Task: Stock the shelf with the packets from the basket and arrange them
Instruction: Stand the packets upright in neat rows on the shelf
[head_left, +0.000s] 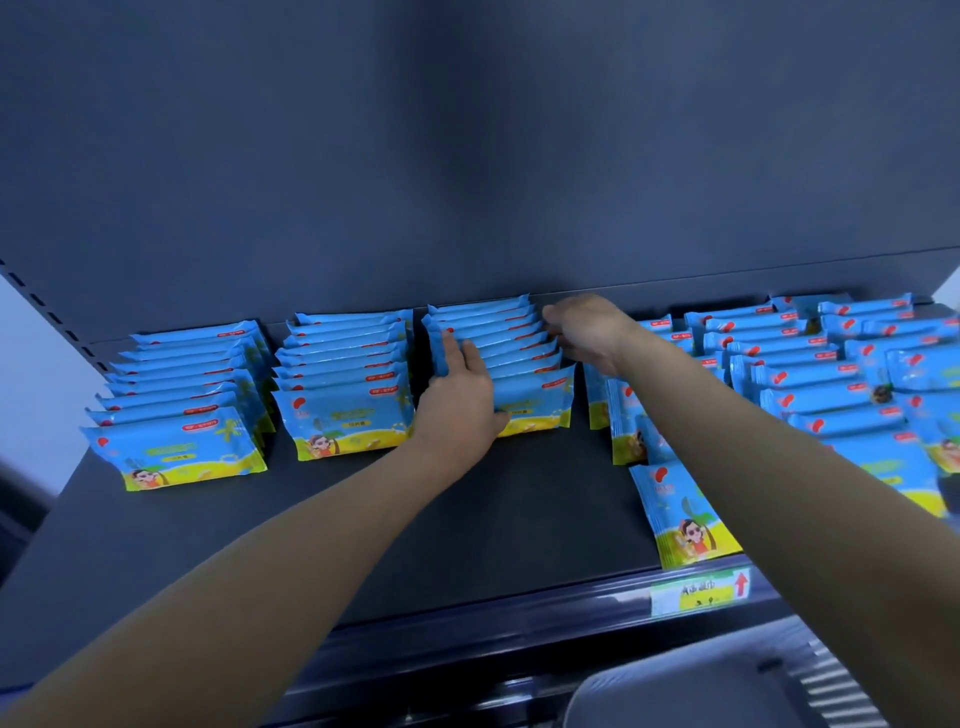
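Blue and yellow packets stand in rows on a dark shelf (322, 525). The middle row of packets (511, 348) sits between my hands. My left hand (460, 397) lies flat against that row's left side and front, fingers stretched out. My right hand (587, 330) presses on the row's right side near the back, fingers curled on the packet edges. A left row (182, 395) and a second row (343, 374) stand upright. To the right, several looser rows (810, 364) lie crowded, and one packet (680, 514) leans near the shelf's front edge.
The shelf's back panel (467, 156) rises behind the rows. A price label (698, 592) with a red arrow is on the front rail. A grey rounded container (701, 696) shows at the bottom right, below the shelf. Bare shelf surface lies in front of the rows.
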